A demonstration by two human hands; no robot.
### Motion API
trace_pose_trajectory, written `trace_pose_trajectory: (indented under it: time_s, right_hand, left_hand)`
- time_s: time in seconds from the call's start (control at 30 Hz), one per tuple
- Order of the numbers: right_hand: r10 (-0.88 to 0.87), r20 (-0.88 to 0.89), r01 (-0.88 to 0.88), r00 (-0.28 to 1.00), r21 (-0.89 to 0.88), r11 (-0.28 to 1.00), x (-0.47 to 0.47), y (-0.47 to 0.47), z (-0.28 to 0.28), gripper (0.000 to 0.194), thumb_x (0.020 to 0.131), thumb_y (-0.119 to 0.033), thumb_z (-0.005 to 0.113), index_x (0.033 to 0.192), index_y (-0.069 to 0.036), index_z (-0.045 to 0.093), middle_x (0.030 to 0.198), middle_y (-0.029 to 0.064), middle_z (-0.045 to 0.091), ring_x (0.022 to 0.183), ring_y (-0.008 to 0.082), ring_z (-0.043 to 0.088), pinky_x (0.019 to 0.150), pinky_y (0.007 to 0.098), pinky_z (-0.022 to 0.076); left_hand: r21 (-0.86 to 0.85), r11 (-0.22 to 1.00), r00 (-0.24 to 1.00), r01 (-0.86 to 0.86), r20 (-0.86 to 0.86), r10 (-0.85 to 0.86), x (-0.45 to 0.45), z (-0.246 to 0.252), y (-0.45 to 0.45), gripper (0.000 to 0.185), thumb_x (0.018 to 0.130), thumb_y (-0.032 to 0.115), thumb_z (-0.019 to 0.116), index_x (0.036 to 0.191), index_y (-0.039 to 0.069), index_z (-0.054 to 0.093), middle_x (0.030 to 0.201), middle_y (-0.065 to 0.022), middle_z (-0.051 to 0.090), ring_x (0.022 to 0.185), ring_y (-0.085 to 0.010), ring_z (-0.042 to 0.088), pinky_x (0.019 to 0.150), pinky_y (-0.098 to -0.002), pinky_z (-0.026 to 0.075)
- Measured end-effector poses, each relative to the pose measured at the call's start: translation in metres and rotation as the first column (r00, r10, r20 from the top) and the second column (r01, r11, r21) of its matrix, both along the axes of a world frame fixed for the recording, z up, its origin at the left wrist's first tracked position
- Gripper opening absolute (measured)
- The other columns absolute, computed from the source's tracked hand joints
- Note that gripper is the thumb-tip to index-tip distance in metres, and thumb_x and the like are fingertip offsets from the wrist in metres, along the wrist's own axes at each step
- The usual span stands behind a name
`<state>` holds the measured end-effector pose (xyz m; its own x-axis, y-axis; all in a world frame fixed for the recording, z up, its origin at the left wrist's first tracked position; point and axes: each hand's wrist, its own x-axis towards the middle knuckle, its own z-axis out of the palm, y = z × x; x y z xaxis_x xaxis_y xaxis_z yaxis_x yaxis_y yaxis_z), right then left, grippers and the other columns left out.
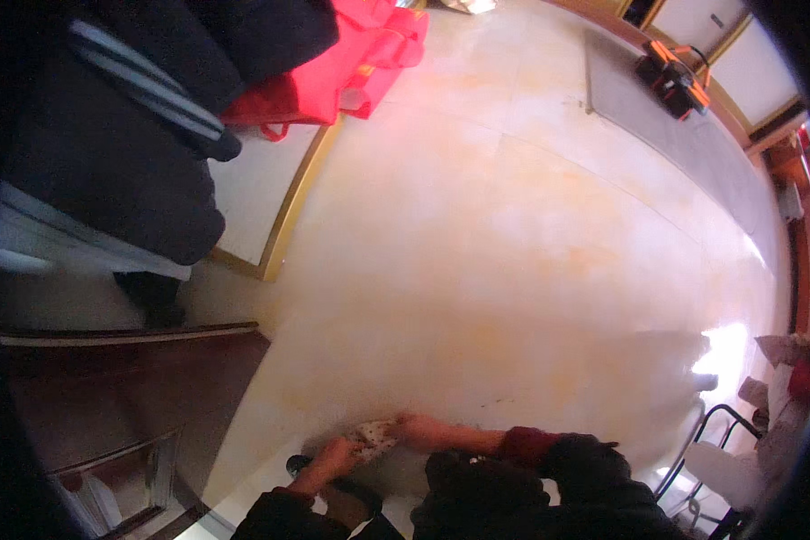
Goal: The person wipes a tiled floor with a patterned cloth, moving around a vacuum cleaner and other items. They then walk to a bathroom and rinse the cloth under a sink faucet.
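Observation:
At the bottom of the head view, low over the floor, a small pale cloth with dark spots (378,434) is bunched between my two hands. My left hand (341,455) grips its near left end. On the other side, my right hand (420,430) has its fingers closed on the right end. Both hands are somewhat blurred, so single fingers are hard to make out. Dark sleeves cover my arms, with a dark red cuff (528,445) at the right wrist. Beneath the cloth, part of the floor is shadowed.
Pale, glossy floor (486,270) stretches ahead. Dark clothing with light stripes (128,135) fills the upper left, beside a red bag (364,61). A dark brown panel (142,378) stands at left. An orange-and-black tool bag (678,77) sits near a grey mat (648,101); a metal-framed chair (722,466) is at right.

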<state>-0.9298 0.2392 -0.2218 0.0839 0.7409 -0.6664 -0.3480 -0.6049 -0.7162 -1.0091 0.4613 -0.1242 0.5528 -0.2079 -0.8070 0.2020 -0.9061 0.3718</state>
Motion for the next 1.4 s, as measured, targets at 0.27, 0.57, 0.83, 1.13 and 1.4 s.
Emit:
trace_pose_trajectory:
  time_s: [0.27,0.57,0.83,1.13,1.4]
  right_hand:
    - [0.038,0.884,0.028,0.466,-0.057,0.998,0.215,-0.129,0.064,0.053,0.080,-0.019,0.063,0.132,-0.020,0.056,0.103,0.0151,0.057,0.100,0.0308,0.057,0.085,0.0426,0.0495]
    - [-0.232,0.909,0.318,0.346,0.119,0.941,0.129,-0.097,0.009,0.059,0.078,-0.014,0.068,0.133,-0.009,0.049,0.129,0.0174,0.052,0.114,0.0384,0.052,0.092,0.0489,0.0476]
    - [0.091,0.555,-0.243,0.827,0.206,0.948,-0.031,0.010,-0.006,0.043,0.084,-0.013,0.055,0.127,-0.013,0.052,0.116,0.0172,0.056,0.097,0.0380,0.061,0.082,0.0459,0.0516]
    - [-0.024,0.857,-0.153,0.514,0.119,0.981,0.137,0.038,0.060,0.063,0.074,-0.005,0.062,0.134,-0.014,0.044,0.116,0.0197,0.050,0.099,0.0415,0.058,0.083,0.0491,0.0508]
    - [0.163,0.906,-0.066,0.391,-0.149,0.987,0.089,0.108,0.043,0.073,0.076,-0.004,0.064,0.142,-0.013,0.035,0.129,0.0209,0.042,0.113,0.0410,0.052,0.090,0.0471,0.0490]
  left_hand:
    - [0.036,0.997,0.869,0.067,0.490,-0.076,0.252,0.006,-0.073,0.038,0.095,0.014,0.052,0.132,0.018,0.055,0.114,-0.0158,0.061,0.103,-0.0309,0.060,0.090,-0.0454,0.050]
    - [0.244,0.966,0.705,0.080,0.671,-0.228,0.201,-0.055,-0.086,0.052,0.088,0.003,0.053,0.138,0.020,0.050,0.144,-0.0119,0.044,0.128,-0.0361,0.044,0.108,-0.0486,0.035]
    - [0.127,0.960,0.964,0.250,0.056,-0.259,-0.027,0.015,0.049,0.062,0.078,-0.002,0.059,0.136,0.019,0.050,0.139,-0.0151,0.046,0.115,-0.0381,0.051,0.100,-0.0463,0.043]
    - [0.373,0.916,0.650,0.144,0.663,-0.372,0.144,-0.009,0.081,0.048,0.082,0.004,0.056,0.128,0.020,0.058,0.123,-0.0098,0.053,0.105,-0.0315,0.055,0.089,-0.0409,0.050]
    - [0.327,0.943,0.422,-0.065,0.865,-0.271,0.084,-0.068,0.140,0.054,0.082,0.006,0.057,0.133,0.022,0.053,0.132,-0.0073,0.050,0.114,-0.0274,0.052,0.095,-0.0375,0.050]
